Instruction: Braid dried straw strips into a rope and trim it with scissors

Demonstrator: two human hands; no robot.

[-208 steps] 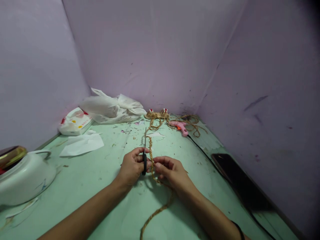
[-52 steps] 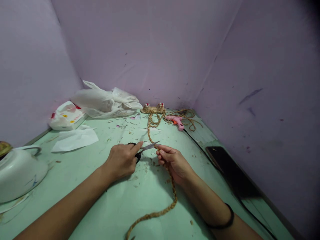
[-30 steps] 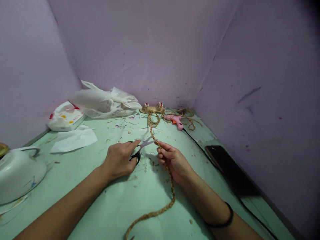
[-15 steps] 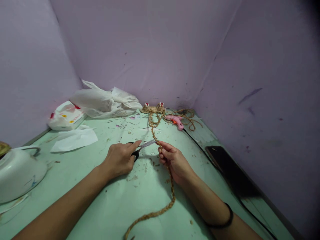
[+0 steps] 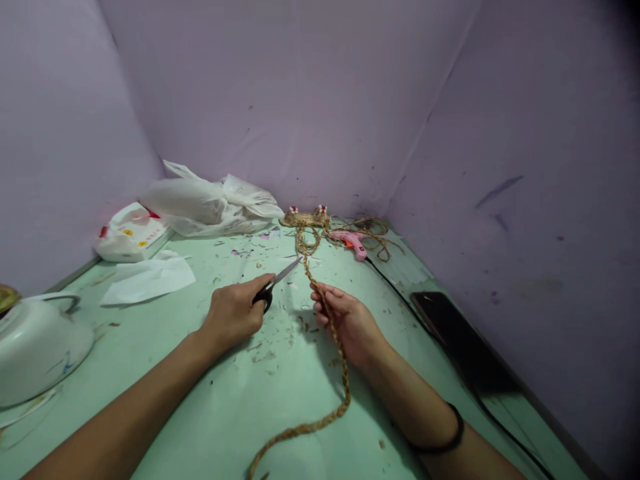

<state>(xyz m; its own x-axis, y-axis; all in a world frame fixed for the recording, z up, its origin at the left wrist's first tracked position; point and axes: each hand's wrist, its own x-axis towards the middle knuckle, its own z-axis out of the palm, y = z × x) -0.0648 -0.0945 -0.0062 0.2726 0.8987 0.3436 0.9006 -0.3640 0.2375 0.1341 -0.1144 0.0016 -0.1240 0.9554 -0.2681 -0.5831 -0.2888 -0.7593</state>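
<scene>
My left hand is closed round the black handles of a pair of scissors. The blades point up and to the right, and their tip is close beside a braided jute cord. The cord runs over the fingers of my right hand, which are loosely curled and support it. From there it trails down across the table in a curve and out at the bottom edge. Its far end leads up to loose loops of jute twine lying near the back wall.
Along the back lie a white plastic bag, a tissue pack and a pink glue gun with a black cable. A white bowl stands left, a phone lies right. Fibre scraps dot the green table.
The scissors have moved away from my right fingertips, up and slightly left, and their tip is farther along the cord. My right fingers have loosened from a pinch on the cord.
</scene>
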